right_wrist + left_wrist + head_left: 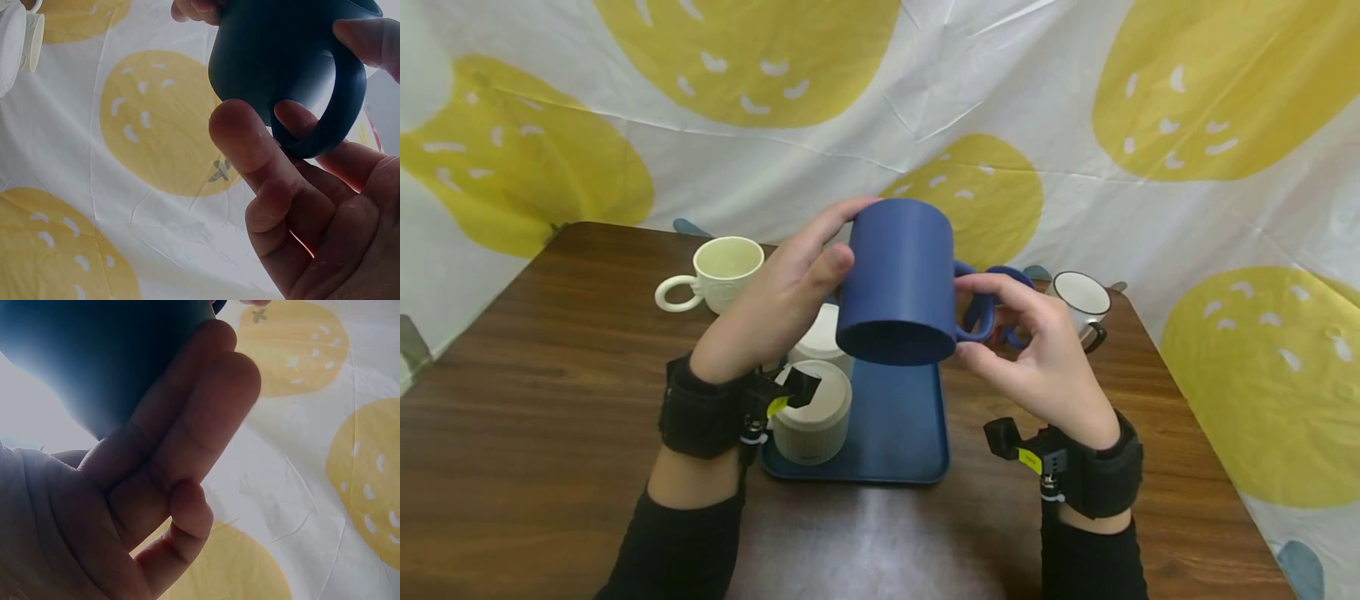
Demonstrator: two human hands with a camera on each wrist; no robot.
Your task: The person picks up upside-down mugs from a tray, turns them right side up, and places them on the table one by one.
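Note:
A dark blue mug (898, 279) is held upside down in the air above a blue tray (895, 425). My left hand (778, 292) grips its body from the left, fingers over the top and thumb on the side. My right hand (1026, 346) pinches the mug's handle (977, 312) on the right. In the left wrist view the mug (100, 356) lies against my left fingers (187, 425). The right wrist view shows the mug (281, 56) and its handle (337, 106) held by my right fingers (250, 150).
Two beige ribbed cups (812, 417) stand upside down on the tray's left side. A cream mug (718, 271) stands upright at the back left, a white black-rimmed mug (1082, 304) at the back right. The wooden table (550, 375) meets a white and yellow cloth backdrop (1075, 125).

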